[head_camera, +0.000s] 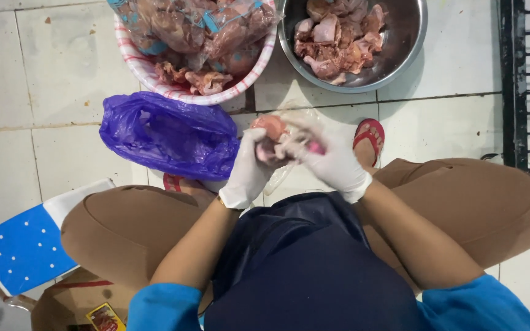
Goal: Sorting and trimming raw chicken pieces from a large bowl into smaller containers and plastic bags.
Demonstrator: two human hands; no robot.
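Both gloved hands meet low over the floor tiles point(75, 61), between the knees. Left hand point(248, 168) and right hand point(329, 160) are closed together on a piece of raw meat point(271, 127) inside a clear plastic bag point(289, 116), held up off the floor. Far left, a red-white basket point(154, 76) of bagged meat; far right, a steel bowl point(409, 37) of cut pieces, both within reach. Purple bag point(167, 135) sits just left of the hands.
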